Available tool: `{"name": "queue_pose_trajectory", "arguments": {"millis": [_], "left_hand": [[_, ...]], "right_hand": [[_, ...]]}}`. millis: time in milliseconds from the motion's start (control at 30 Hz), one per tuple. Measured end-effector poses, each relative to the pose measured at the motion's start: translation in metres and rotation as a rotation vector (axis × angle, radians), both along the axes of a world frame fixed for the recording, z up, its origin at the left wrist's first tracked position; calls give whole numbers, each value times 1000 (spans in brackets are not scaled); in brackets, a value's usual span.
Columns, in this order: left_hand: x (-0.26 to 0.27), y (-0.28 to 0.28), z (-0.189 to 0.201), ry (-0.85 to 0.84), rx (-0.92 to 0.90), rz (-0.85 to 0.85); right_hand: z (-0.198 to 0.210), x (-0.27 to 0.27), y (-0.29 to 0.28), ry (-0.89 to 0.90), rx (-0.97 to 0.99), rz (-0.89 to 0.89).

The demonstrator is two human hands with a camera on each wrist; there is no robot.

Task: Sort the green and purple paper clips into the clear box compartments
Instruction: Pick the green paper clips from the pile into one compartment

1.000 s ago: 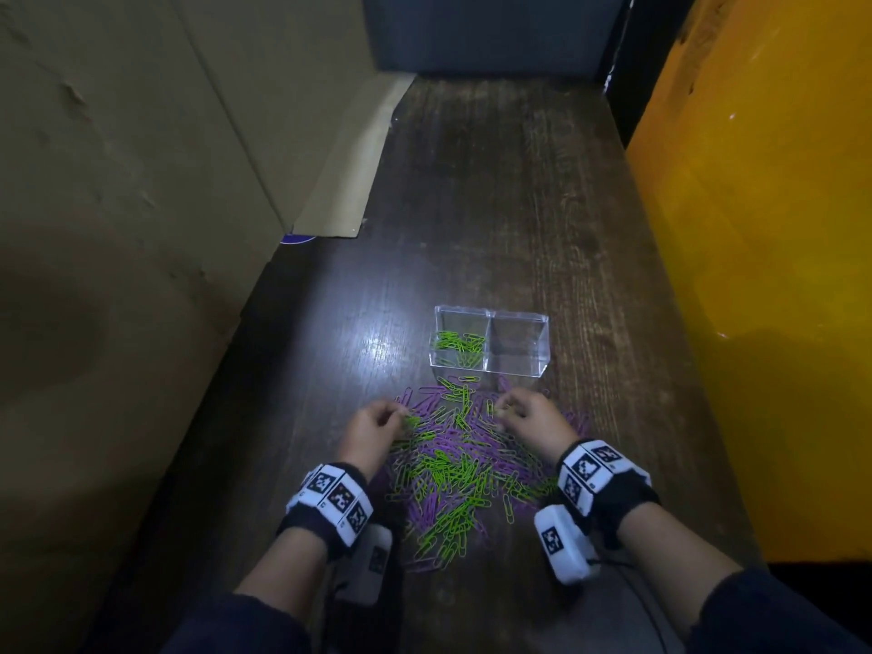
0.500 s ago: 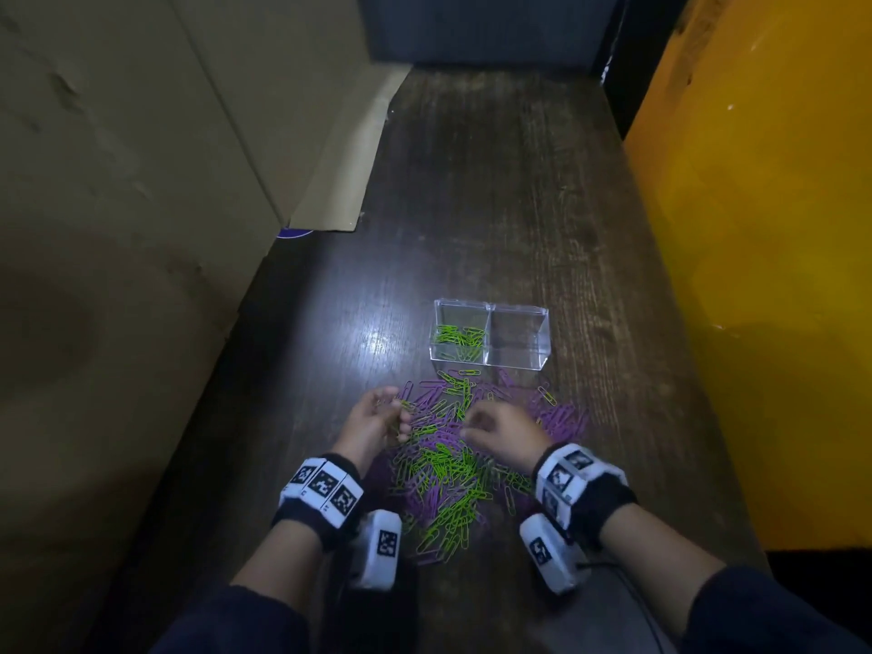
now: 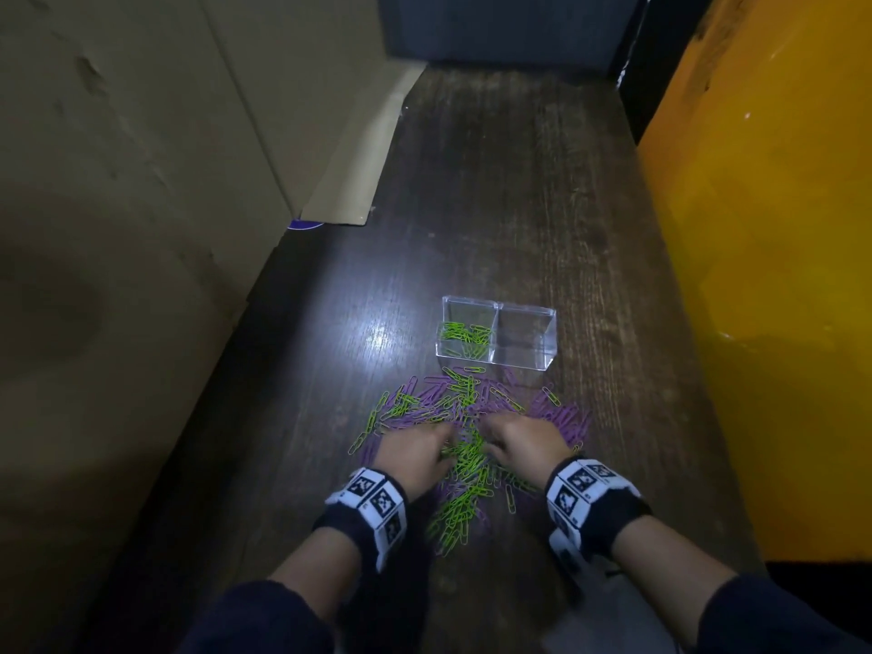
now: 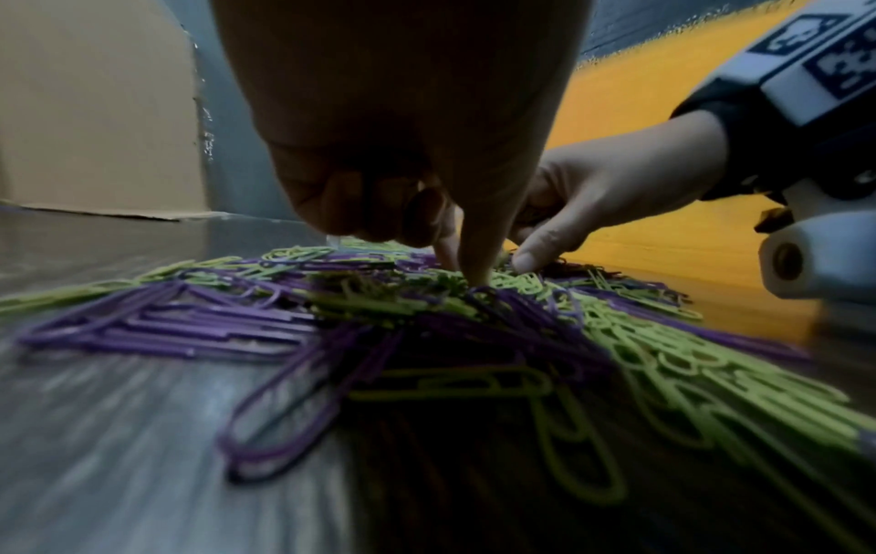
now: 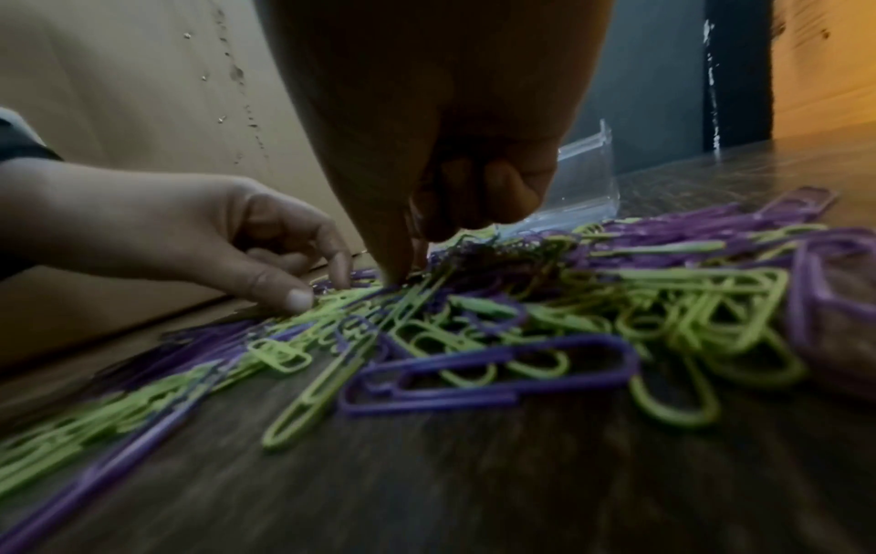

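clear box (image 3: 500, 368): two compartments, green clips (image 3: 465, 333) in one.

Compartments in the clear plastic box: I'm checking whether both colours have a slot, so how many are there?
2. The clear plastic box has a left compartment holding green paper clips, and beside it a right compartment with no clips visible. Nothing hides them.

Dim light, tabletop (image 3: 377, 332) glare, blurred wrist-view foregrounds

Bare table (image 3: 495, 191) lies open beyond the clear box (image 3: 500, 365) — cardboard (image 3: 141, 181) left, yellow wall (image 3: 778, 276) right.
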State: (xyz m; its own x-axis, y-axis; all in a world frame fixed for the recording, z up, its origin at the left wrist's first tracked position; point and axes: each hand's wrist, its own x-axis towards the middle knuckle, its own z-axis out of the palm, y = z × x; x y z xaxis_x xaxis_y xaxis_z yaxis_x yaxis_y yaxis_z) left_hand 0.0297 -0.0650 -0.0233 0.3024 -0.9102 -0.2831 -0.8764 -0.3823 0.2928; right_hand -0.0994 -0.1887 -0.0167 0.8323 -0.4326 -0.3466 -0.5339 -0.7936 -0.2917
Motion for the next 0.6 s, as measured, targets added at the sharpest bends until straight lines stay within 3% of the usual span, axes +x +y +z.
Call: {"name": "queue_pose_trajectory", "arguments": {"millis": [167,333,600], "left_hand": [[15,0,2,-12,-18,47],[12,-4,2,-52,35,-58],[22,-3,3,-91,30,-77]], "right_hand": [[4,-3,-14,-14,-12,-95],[4,6,-6,50,-9,166],[10,8,-13,92,-34,193]]}}
